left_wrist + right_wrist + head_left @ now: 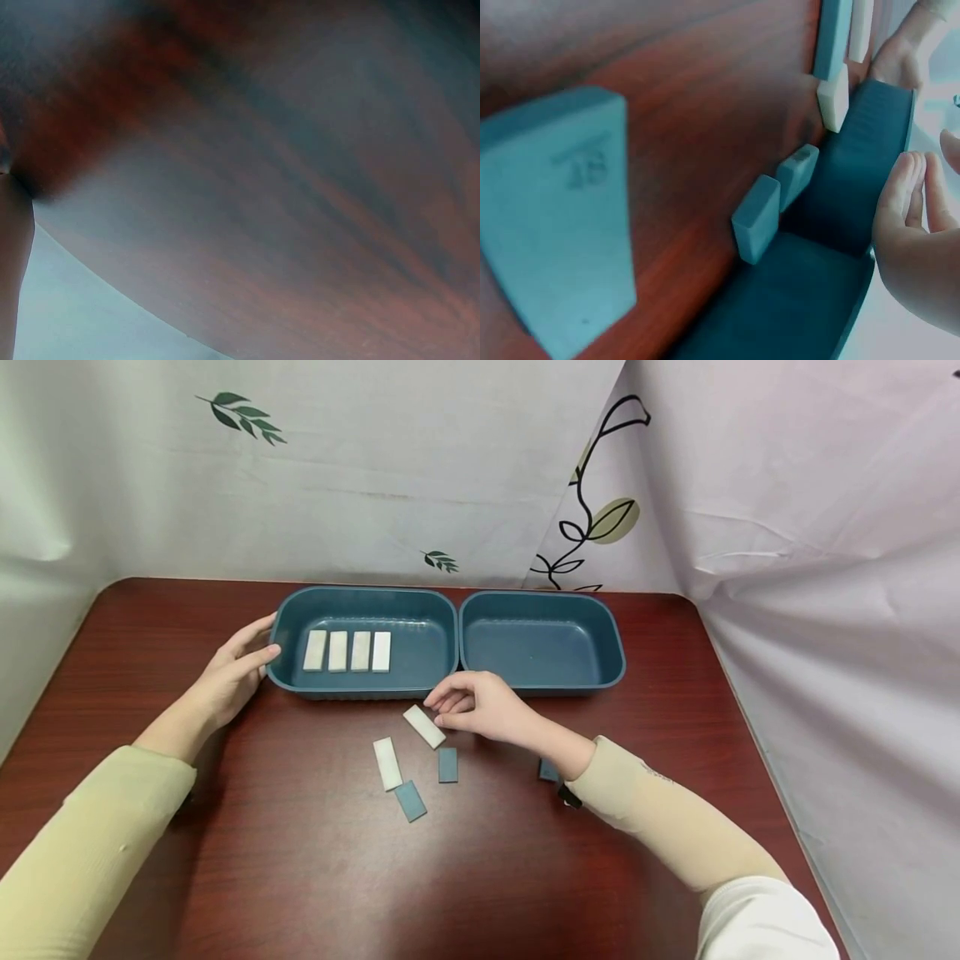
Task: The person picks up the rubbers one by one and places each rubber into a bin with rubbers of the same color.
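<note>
My left hand (pixel 234 672) rests against the left end of a blue tray (pixel 420 685), thumb and fingers at its outer rim. Four white blocks stand in a row inside it; one is the white block (pixel 382 652). My right hand (pixel 487 706), fingers loosely bent and nothing visible between them, hovers at that tray's front right corner. Near its fingertips lies another white block (pixel 423 727), with a blue block (pixel 447 766) just below. The right wrist view shows blue blocks (pixel 757 217) beside the trays, hidden under my right hand in the head view.
A second blue tray (pixel 540 647) stands end to end with the first, its inside bare. Farther left on the dark red table (pixel 300 860) lie a white block (pixel 387 764) and a blue block (pixel 410 801). Another blue block (pixel 548 770) is partly covered by my right forearm.
</note>
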The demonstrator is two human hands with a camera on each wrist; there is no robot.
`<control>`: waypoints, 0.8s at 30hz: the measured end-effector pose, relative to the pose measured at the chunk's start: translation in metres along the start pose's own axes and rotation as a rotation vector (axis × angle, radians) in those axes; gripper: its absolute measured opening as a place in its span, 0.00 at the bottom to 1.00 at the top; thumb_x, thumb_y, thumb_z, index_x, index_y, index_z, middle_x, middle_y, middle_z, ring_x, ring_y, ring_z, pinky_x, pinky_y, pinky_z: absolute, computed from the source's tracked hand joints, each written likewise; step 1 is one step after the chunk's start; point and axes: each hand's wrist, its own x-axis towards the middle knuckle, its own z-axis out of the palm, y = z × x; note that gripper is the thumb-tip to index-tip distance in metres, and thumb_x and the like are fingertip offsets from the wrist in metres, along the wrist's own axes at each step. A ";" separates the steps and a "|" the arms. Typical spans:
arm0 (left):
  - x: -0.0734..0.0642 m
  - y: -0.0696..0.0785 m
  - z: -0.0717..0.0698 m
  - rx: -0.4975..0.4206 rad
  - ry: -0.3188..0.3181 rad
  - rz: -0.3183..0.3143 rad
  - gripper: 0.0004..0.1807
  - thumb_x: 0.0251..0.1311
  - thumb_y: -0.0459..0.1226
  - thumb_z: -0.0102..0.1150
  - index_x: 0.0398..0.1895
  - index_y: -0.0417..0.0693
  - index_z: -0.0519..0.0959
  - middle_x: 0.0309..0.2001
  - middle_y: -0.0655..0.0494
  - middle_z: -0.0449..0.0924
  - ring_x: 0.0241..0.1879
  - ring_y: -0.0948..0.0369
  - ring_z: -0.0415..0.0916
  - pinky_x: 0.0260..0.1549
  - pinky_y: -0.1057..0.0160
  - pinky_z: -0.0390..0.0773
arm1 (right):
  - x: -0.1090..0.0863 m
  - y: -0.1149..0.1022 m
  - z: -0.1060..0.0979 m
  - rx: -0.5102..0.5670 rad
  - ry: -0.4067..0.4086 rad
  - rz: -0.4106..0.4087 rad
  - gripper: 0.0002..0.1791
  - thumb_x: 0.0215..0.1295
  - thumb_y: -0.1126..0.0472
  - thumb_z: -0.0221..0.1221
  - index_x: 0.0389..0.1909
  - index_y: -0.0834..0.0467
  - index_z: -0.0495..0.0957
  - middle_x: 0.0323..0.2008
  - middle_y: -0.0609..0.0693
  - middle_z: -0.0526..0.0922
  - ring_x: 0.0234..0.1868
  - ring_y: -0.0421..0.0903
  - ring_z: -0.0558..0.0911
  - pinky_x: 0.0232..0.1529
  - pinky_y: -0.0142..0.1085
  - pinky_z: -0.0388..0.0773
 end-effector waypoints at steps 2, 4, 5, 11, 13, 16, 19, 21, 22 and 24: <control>0.000 0.000 0.000 0.000 -0.001 0.003 0.27 0.80 0.29 0.49 0.77 0.57 0.67 0.68 0.66 0.68 0.62 0.72 0.73 0.58 0.77 0.73 | -0.001 0.001 0.002 -0.009 0.008 0.009 0.14 0.67 0.72 0.69 0.52 0.67 0.86 0.45 0.62 0.89 0.45 0.49 0.90 0.52 0.34 0.87; 0.000 0.000 0.000 -0.001 -0.002 0.006 0.27 0.80 0.29 0.49 0.77 0.56 0.67 0.68 0.65 0.68 0.62 0.72 0.73 0.58 0.77 0.73 | -0.002 0.003 0.004 -0.016 0.015 0.020 0.14 0.67 0.73 0.69 0.52 0.66 0.86 0.45 0.61 0.89 0.45 0.49 0.90 0.52 0.33 0.87; 0.000 0.000 0.000 0.000 -0.002 0.008 0.27 0.80 0.29 0.49 0.77 0.56 0.67 0.68 0.65 0.68 0.62 0.72 0.73 0.58 0.77 0.72 | -0.002 0.004 0.005 -0.016 0.018 0.025 0.14 0.66 0.73 0.69 0.52 0.66 0.86 0.45 0.61 0.89 0.45 0.49 0.90 0.51 0.33 0.87; 0.001 -0.001 0.000 0.002 -0.004 0.009 0.27 0.80 0.29 0.49 0.78 0.56 0.66 0.69 0.65 0.68 0.62 0.72 0.73 0.58 0.77 0.72 | -0.004 0.013 0.013 -0.019 0.033 0.044 0.13 0.67 0.73 0.68 0.52 0.65 0.86 0.45 0.60 0.90 0.45 0.47 0.90 0.50 0.31 0.87; 0.000 -0.001 0.000 0.005 -0.004 0.008 0.27 0.80 0.29 0.49 0.78 0.56 0.66 0.69 0.65 0.68 0.62 0.72 0.73 0.58 0.77 0.72 | -0.004 0.015 0.015 -0.020 0.039 0.054 0.13 0.67 0.72 0.68 0.51 0.65 0.86 0.45 0.59 0.90 0.45 0.47 0.89 0.49 0.30 0.86; 0.000 -0.001 -0.001 0.008 -0.005 0.007 0.28 0.80 0.29 0.48 0.78 0.56 0.66 0.69 0.65 0.68 0.63 0.72 0.73 0.58 0.77 0.72 | -0.003 0.018 0.019 -0.029 0.055 0.068 0.13 0.66 0.72 0.69 0.51 0.64 0.86 0.45 0.59 0.90 0.44 0.46 0.89 0.48 0.28 0.86; 0.001 -0.001 -0.001 0.010 -0.005 0.005 0.27 0.80 0.29 0.48 0.78 0.56 0.65 0.69 0.65 0.68 0.63 0.72 0.73 0.58 0.77 0.71 | -0.003 0.019 0.021 -0.033 0.072 0.072 0.13 0.66 0.72 0.69 0.51 0.64 0.86 0.45 0.59 0.89 0.44 0.46 0.89 0.47 0.28 0.85; 0.001 -0.001 -0.001 0.013 -0.002 0.002 0.27 0.80 0.29 0.48 0.78 0.56 0.66 0.68 0.65 0.68 0.63 0.72 0.72 0.58 0.77 0.71 | -0.002 0.020 0.023 -0.034 0.082 0.071 0.13 0.66 0.72 0.69 0.50 0.64 0.86 0.45 0.59 0.89 0.44 0.47 0.89 0.47 0.28 0.85; 0.001 -0.001 -0.001 0.016 -0.001 0.000 0.27 0.80 0.30 0.49 0.78 0.56 0.66 0.68 0.65 0.68 0.63 0.72 0.72 0.58 0.77 0.71 | -0.001 0.020 0.023 -0.035 0.085 0.071 0.13 0.66 0.72 0.69 0.50 0.64 0.86 0.45 0.59 0.89 0.45 0.47 0.89 0.47 0.28 0.85; 0.001 -0.001 -0.001 0.017 0.002 -0.005 0.27 0.80 0.30 0.49 0.78 0.57 0.65 0.68 0.65 0.68 0.63 0.72 0.72 0.58 0.77 0.71 | 0.000 0.022 0.024 -0.044 0.091 0.070 0.13 0.66 0.72 0.69 0.50 0.64 0.86 0.45 0.59 0.89 0.45 0.48 0.89 0.47 0.28 0.86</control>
